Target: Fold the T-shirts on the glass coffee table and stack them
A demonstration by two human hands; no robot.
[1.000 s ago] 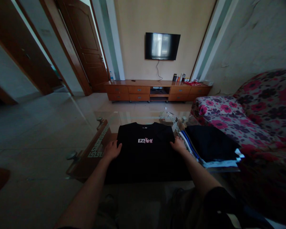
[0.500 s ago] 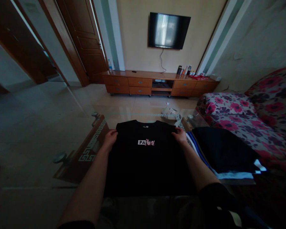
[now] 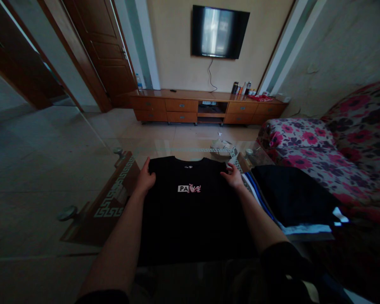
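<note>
A black T-shirt (image 3: pixel 193 211) with a small white and pink chest print lies flat on a glass table (image 3: pixel 114 198), collar away from me. My left hand (image 3: pixel 145 177) rests on its upper left edge near the shoulder, fingers stretched forward and lying along the cloth. My right hand (image 3: pixel 232 176) lies on the upper right edge near the other shoulder, fingers spread on the fabric. Neither hand has lifted the shirt.
A stack of folded dark clothes (image 3: pixel 291 198) with blue and white edges lies right of the shirt. A floral sofa (image 3: pixel 335 143) stands on the right. Beyond the table are a tiled floor, a wooden TV cabinet (image 3: pixel 205 107), a wall TV (image 3: pixel 220 31) and a door (image 3: pixel 101 50).
Both hands have slid away from me along the shirt's side edges, from about mid-chest up to the shoulders. The view has tilted down slightly.
</note>
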